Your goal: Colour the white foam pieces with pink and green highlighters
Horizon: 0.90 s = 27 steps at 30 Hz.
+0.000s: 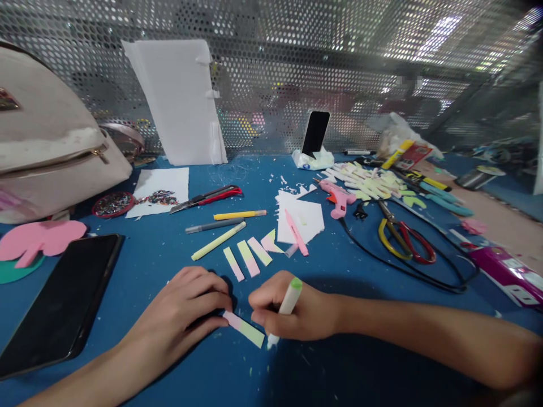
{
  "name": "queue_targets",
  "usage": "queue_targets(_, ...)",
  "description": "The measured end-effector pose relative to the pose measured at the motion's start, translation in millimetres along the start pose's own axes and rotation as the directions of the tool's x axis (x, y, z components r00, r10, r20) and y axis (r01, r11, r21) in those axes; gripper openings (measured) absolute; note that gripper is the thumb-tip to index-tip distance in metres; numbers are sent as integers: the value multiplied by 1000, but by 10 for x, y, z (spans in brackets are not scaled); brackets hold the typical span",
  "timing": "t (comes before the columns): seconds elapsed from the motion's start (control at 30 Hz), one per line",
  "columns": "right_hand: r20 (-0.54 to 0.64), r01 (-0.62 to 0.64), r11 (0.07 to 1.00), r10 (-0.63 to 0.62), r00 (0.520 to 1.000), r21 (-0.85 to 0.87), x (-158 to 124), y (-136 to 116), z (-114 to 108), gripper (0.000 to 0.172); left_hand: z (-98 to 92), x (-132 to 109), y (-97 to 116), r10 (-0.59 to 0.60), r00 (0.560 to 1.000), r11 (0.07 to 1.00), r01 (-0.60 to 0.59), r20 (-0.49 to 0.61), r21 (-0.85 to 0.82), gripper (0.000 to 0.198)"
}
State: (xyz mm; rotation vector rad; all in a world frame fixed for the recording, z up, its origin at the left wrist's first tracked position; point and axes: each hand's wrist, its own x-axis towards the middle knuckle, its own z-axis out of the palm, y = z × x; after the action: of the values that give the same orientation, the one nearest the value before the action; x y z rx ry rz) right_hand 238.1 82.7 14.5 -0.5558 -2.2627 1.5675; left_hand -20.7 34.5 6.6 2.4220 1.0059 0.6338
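My left hand point(193, 308) pins the pink end of a small pink-and-green paper strip point(248, 330) against the blue table. In my right hand point(303, 310) is a white marker with a green end point(292, 295), its lower tip close to the strip's green end. Just beyond my hands lie several coloured strips, among them a yellow-and-pink paper strip point(248, 259), and a notched paper piece point(271, 242). A pink highlighter point(296, 232) rests on a torn white sheet point(311, 217). Left of these are a pale yellow marker point(218, 241), a grey marker point(215, 225) and a yellow marker point(240, 215).
On the left lie a phone point(63, 299) and a beige bag point(51, 130). A red-handled cutter point(207, 198) lies mid-table. To the right are a pink glue gun point(338, 198) with its cord, scissors point(407, 243), a paper-strip pile point(373, 180) and a purple box point(507, 274).
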Motion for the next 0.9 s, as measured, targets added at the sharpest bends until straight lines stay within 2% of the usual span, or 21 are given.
queue_targets(0.17,-82,-34,995,42,996,95,1,9,22,27,-2,4,10,-9,1000,1000,9,10,2,24)
queue_targets(0.37,-79,-59,998,60,995,9,0,7,32,19,-7,10,-1,2,1000,1000,-2,17,-24,27)
queue_targets(0.53,-49,-58,998,57,997,-26,-9,26,30,28,-11,14,3,8,1000,1000,-8,7,-14,24)
queue_targets(0.9,-41,-34,999,34,999,2,-4,65,29,32,-26,18,19,6,1000,1000,-6,20,-17,22)
